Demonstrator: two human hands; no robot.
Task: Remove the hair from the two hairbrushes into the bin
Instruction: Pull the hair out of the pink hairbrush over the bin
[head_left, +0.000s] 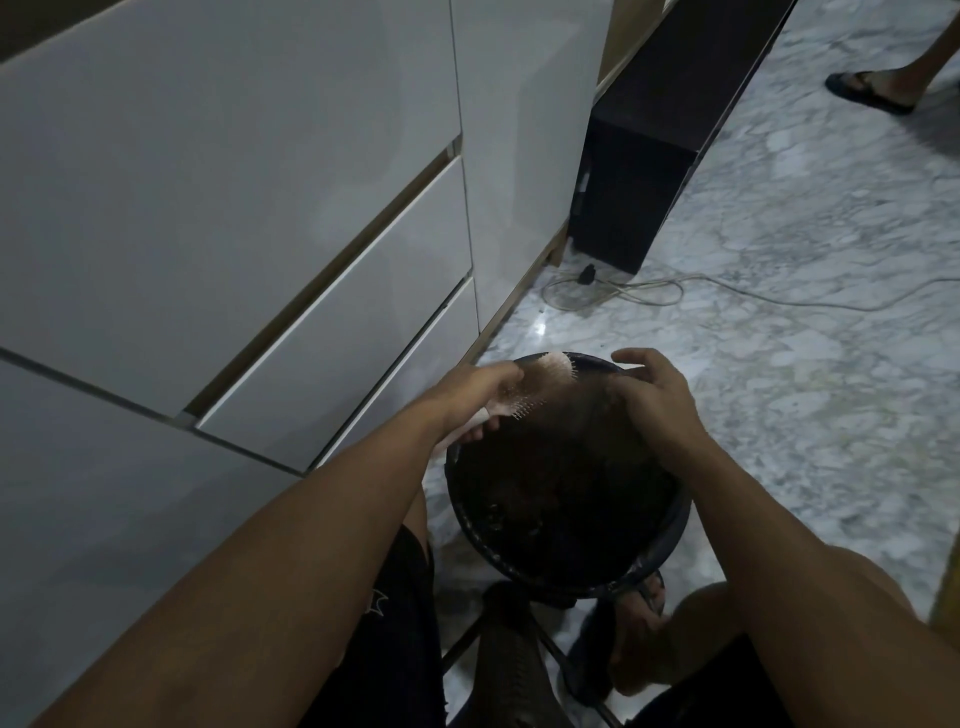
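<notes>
Head view — left hand (480, 397) gripping pale hairbrush (530, 387), right hand (657, 397) half-curled, bin (675, 525) murky.

No readable txt, labels, brands or nos. anywhere; only a small pale mark on the dark shorts (384, 613) near left, too blurry to read as a logo or letters.

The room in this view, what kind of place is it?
Probably a room in a home: white cabinets with drawers, a marble-pattern floor with a loose cable, and a black bin under the hairbrush.
</notes>
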